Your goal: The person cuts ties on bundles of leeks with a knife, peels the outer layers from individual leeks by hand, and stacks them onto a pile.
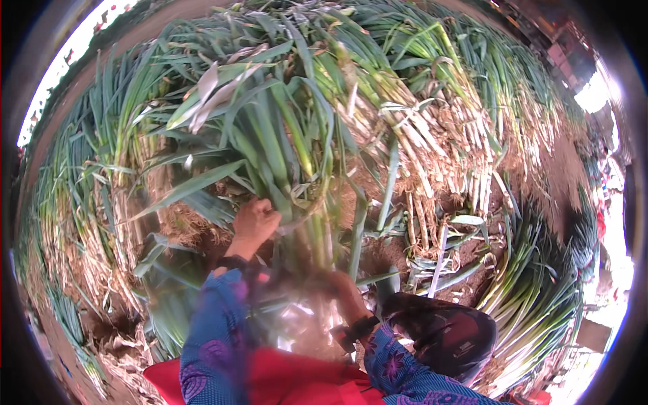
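Note:
A bunch of long green onions stands in front of me, its green leaves spreading upward and its pale lower stalks blurred. My left hand is closed at the left side of the bunch. A thin, pale strip of leaf runs from its fingers across the stalks. Lower down, my right hand wraps the bottom of the stalks from the right; its fingers are partly hidden and smeared. The bunch's lower end is hazy in the picture.
More green onions stand in dense rows behind and to the left. Another pile of onions lies at the right, beside my dark-trousered knee. Loose leaves and stalks litter the soil between them. A red garment covers my lap.

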{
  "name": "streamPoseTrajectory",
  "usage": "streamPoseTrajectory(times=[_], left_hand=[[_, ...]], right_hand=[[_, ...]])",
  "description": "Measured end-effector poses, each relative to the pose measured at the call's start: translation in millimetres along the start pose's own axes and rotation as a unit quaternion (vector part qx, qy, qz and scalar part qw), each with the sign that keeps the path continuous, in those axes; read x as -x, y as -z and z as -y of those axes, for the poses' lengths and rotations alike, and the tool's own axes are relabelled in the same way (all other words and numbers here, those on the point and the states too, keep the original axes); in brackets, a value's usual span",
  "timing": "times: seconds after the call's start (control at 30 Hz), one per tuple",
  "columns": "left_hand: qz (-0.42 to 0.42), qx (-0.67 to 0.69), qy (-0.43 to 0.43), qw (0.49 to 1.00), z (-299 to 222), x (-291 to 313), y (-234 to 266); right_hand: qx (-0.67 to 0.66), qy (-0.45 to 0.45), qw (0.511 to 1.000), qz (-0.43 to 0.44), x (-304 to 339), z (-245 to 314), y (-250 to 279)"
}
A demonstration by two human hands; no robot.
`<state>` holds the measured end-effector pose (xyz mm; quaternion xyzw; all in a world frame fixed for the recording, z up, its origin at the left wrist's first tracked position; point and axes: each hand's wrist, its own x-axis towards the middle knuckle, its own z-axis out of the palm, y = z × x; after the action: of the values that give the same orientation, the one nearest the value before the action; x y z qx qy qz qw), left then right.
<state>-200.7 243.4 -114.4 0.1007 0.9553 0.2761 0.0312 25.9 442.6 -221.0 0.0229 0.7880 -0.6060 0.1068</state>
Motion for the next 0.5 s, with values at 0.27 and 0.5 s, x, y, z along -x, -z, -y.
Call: streamPoseTrajectory(times=[0.27, 0.5], left_hand=[[0.187, 0.312, 0.108, 0.925, -24, 26, 58], [0.202, 0.321, 0.088, 0.921, -81, 87, 138]], right_hand=[[-0.497, -0.029, 0.866, -0.050, -15, 35, -15], [-0.423, -0.144, 0.893, -0.046, -7, 99, -50]])
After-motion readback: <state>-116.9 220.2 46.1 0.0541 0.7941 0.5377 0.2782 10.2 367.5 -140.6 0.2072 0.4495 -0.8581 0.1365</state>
